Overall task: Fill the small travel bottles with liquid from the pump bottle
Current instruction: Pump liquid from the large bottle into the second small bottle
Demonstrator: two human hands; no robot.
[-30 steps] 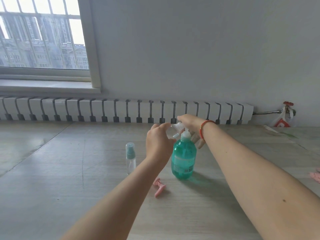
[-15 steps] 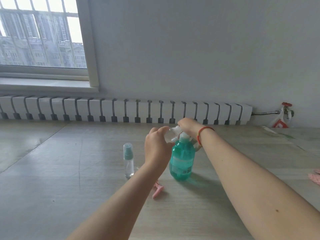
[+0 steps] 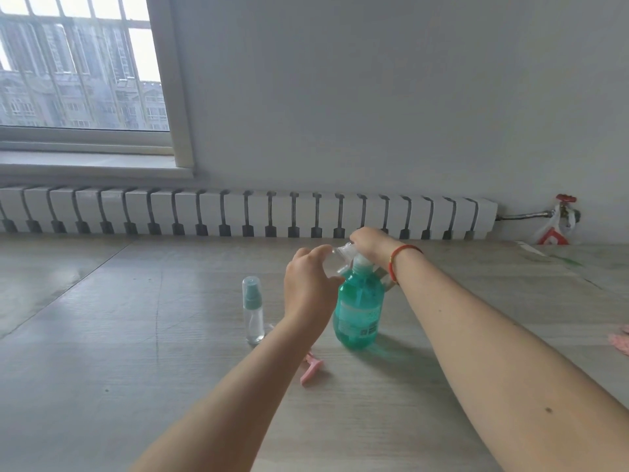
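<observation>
A teal pump bottle [image 3: 358, 310] stands upright on the wooden floor near the middle. My right hand [image 3: 369, 241] rests on top of its pump head [image 3: 362, 265], fingers curled over it. My left hand [image 3: 309, 284] grips a small clear travel bottle [image 3: 335, 262], holding it tilted at the pump's spout; most of that bottle is hidden by my fingers. A second small clear travel bottle [image 3: 253, 310] with a teal spray top under a clear cap stands upright to the left, apart from both hands.
A pink plastic piece [image 3: 311, 367] lies on the floor just in front of the pump bottle. Another pink thing [image 3: 621, 340] sits at the right edge. A white radiator [image 3: 238, 212] runs along the wall behind, with a red valve [image 3: 565, 199] at its right end.
My right hand has stayed on the pump head, which looks slightly lower than a second ago. My left hand keeps the small bottle at the spout. The view shifted slightly.
</observation>
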